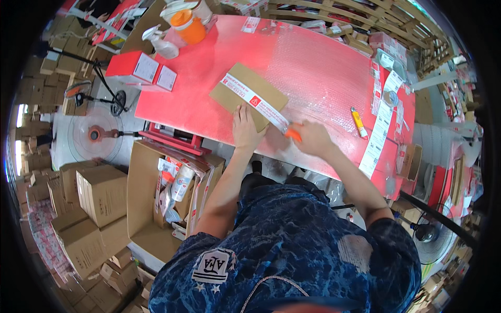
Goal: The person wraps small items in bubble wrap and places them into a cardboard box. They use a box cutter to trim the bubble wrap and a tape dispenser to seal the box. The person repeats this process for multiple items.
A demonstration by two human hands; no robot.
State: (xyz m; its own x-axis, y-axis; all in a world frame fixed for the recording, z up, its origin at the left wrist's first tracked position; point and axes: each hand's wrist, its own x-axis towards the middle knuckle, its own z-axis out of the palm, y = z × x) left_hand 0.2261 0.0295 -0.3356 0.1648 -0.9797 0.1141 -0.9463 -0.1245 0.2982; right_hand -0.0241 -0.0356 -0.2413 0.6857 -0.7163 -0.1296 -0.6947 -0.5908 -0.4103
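A flat brown cardboard box (258, 86) lies at an angle on the red table (188, 113). A strip of white and red printed packing tape (250, 98) runs along its top and past its right corner. My left hand (246, 127) holds the box at its near edge, fingers on top and thumb by the corner. In my right hand (315, 139) is an orange-handled tape dispenser (292, 134), mostly hidden by the fingers. The tape stretches from the box to this tool.
Bubble wrap (313, 78) covers the table's right half. A yellow utility knife (358, 122), a label strip (377, 137) and a tape roll (390, 98) lie to the right. Red-and-white boxes (143, 70), a spray bottle (162, 44) and an orange jug (188, 27) stand left. An open carton (143, 195) sits below.
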